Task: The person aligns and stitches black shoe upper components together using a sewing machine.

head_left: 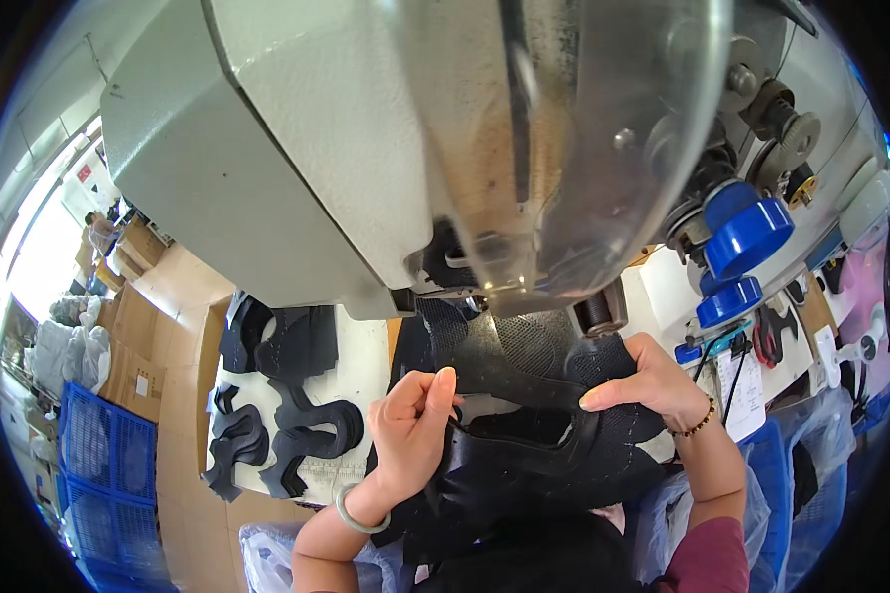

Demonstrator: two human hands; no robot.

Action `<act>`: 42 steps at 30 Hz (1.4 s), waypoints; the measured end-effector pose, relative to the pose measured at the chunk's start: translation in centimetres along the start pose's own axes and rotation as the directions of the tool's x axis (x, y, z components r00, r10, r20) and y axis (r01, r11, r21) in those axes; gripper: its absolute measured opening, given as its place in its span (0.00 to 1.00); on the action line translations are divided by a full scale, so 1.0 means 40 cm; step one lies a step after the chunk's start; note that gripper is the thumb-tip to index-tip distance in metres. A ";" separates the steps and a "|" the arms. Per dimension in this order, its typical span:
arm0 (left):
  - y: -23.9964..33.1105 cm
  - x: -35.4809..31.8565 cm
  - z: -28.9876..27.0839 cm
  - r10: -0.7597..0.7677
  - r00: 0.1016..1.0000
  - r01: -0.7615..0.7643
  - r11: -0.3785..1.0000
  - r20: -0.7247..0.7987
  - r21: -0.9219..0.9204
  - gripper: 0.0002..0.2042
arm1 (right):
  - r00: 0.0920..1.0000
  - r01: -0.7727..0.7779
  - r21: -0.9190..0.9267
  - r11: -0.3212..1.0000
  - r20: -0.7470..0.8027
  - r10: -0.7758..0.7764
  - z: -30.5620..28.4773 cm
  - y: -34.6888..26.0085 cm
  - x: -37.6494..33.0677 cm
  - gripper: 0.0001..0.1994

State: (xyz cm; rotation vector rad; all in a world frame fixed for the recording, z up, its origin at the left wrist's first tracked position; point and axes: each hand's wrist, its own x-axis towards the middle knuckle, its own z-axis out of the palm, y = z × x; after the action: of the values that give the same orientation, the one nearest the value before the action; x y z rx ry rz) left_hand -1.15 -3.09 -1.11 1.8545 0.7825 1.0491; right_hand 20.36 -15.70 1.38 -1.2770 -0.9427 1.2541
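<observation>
Left hand [415,430] pinched the black shoe upper [524,435], right hand [648,381] gripped its far edge, needle area hidden behind the sewing machine [297,148], cut pieces [277,435] lay on the bench [366,346].

The clear guard [564,148] is blurring the needle area behind it. The machine head [297,148] is covering the table's far side, and the black upper [524,435] is hiding both hands' fingertips underneath.

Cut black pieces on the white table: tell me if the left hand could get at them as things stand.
Probably yes, once it lets go. The left hand is pinching the black shoe upper, and the cut pieces lie on the table just to its left with nothing between.
</observation>
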 end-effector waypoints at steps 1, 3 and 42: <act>-0.004 0.001 0.000 0.001 1.000 -0.001 1.000 -0.003 0.000 0.12 | 1.000 0.002 -0.002 1.000 0.002 -0.002 0.001 0.003 0.001 0.17; -0.016 0.004 0.000 -0.021 1.000 0.021 0.998 0.008 -0.051 0.13 | 1.000 -0.015 -0.004 1.000 -0.020 0.015 0.004 0.015 -0.006 0.18; -0.048 0.123 -0.028 0.717 0.645 -0.764 0.612 0.265 0.203 0.15 | 0.961 0.220 0.149 0.964 -0.202 -0.188 0.128 0.070 0.050 0.15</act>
State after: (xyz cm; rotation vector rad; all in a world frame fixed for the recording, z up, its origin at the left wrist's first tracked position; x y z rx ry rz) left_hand -0.12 2.20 -0.73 2.5982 0.0073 1.3006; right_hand 15.24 -13.31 -1.09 -1.1107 -0.7936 1.0123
